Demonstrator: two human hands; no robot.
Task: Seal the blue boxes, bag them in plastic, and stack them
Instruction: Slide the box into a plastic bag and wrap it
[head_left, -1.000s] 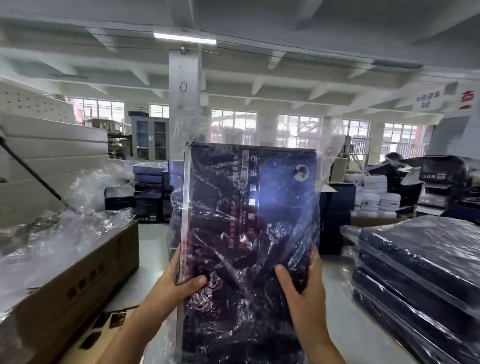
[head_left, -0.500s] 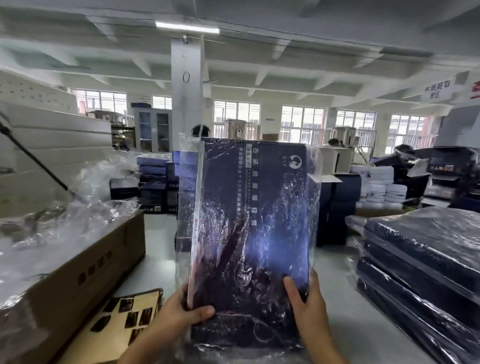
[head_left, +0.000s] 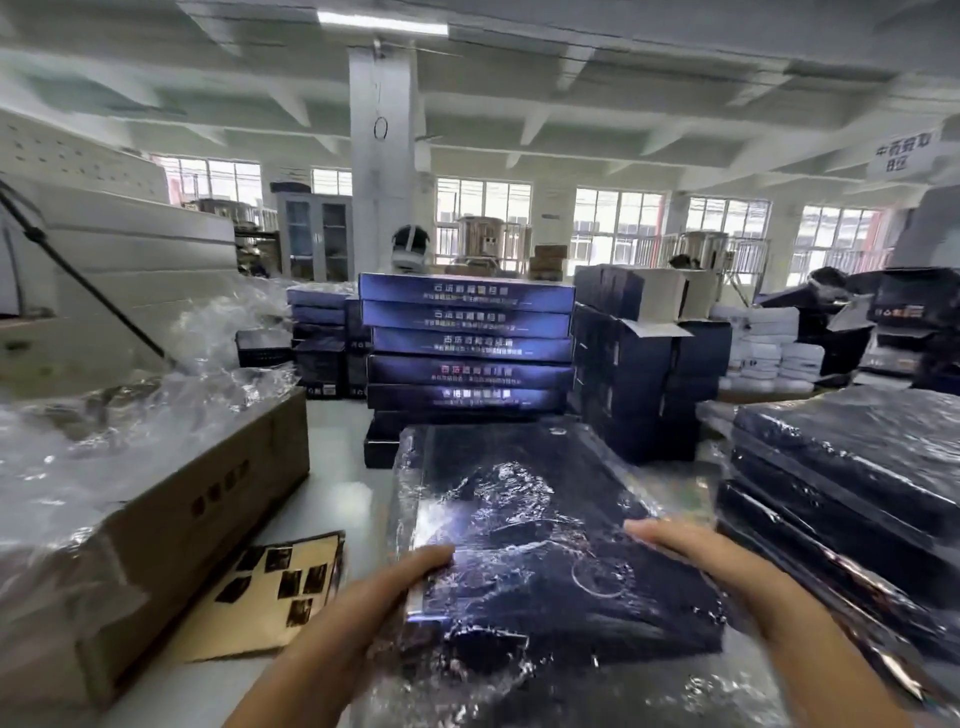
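"Well, what is shown largest?"
"A carton (head_left: 182, 509) heaped with loose plastic (head_left: 119, 426) is seen left, a bagged stack (head_left: 857, 467) right, a bare stack (head_left: 467, 343) of blue boxes behind, centre."
"Where is the box (head_left: 545, 519)?"
"It is held nearly flat in its bag (head_left: 467, 670), low over the table (head_left: 337, 499), between carton and bagged stack."
"And the hands?"
"Its left edge is gripped by the left hand (head_left: 384, 587), thumb on top. The right hand (head_left: 727, 566) is blurred: one straight digit is laid along the right edge; whether the others are curled cannot be told."
"Anything smaller?"
"A sheet (head_left: 275, 587) of dark stickers is laid beside the carton."
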